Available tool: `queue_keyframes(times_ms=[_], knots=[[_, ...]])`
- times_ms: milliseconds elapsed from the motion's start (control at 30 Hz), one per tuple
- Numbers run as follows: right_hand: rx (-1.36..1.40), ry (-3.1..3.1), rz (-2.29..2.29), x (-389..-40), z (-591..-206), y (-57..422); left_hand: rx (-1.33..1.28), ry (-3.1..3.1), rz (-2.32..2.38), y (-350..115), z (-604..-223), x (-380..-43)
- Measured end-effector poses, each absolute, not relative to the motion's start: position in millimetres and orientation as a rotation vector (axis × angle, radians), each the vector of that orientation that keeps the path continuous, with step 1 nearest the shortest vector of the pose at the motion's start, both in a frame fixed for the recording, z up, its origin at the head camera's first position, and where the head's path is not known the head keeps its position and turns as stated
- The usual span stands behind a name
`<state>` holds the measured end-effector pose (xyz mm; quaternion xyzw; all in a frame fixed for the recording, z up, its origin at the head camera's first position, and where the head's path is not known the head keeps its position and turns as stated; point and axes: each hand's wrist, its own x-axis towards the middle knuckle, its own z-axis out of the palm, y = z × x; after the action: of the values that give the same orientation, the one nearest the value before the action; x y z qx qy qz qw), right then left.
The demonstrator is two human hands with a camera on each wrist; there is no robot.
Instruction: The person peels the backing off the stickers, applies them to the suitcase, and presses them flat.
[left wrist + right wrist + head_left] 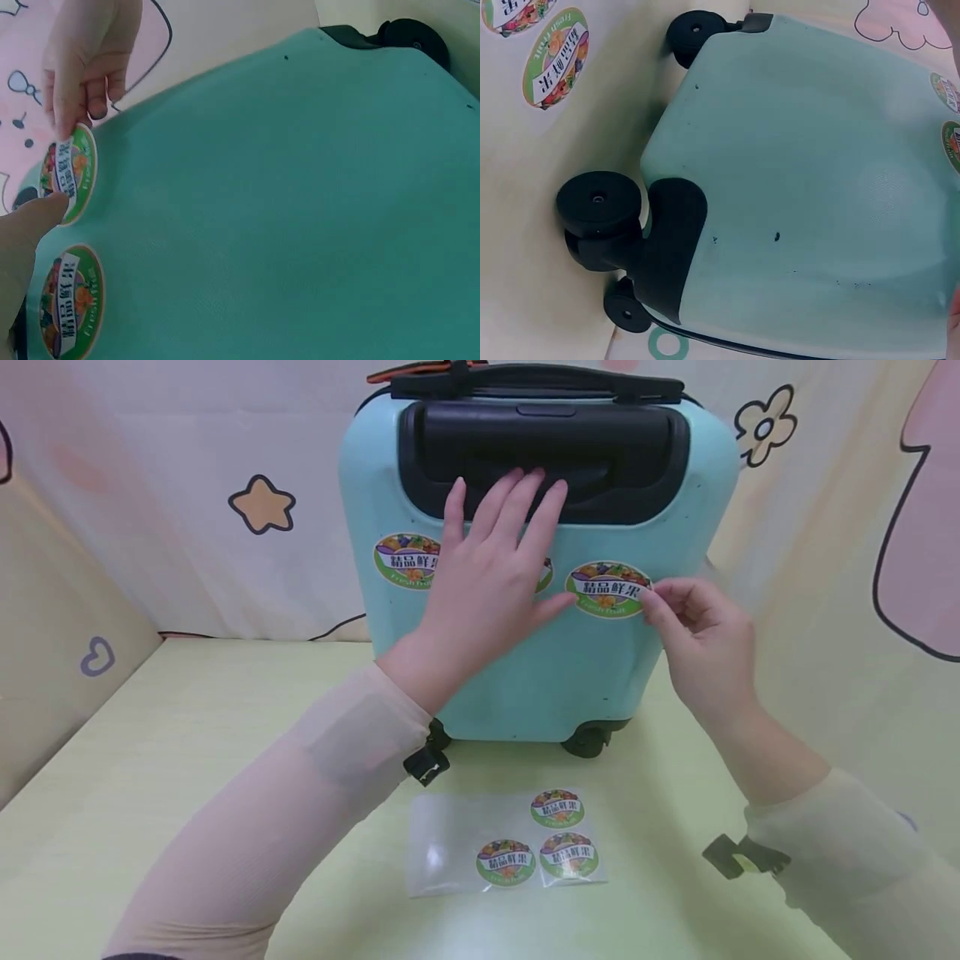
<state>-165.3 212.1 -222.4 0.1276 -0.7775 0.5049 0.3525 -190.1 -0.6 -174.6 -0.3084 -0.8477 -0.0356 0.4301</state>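
Table [187, 743] | suitcase [547, 677] | sticker [606, 590], right edge pinched in right grip [708, 647]

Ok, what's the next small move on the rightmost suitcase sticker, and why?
Probably press the right edge of the rightmost sticker flat against the suitcase. The right hand pinches that edge, so it may not be stuck down, while the left hand has its thumb at the opposite end, which should help steady it.

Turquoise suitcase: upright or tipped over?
Upright: the turquoise suitcase stands with its wheels down on the table and its black carry handle at the top.
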Motion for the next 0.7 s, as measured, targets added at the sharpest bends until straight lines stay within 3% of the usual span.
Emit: queue_keyframes(times_ms=[700], knots=[[0.24,-2.058,1.212,-170,-218,212,-0.655,-2.082,-0.122,11,-178,-203]])
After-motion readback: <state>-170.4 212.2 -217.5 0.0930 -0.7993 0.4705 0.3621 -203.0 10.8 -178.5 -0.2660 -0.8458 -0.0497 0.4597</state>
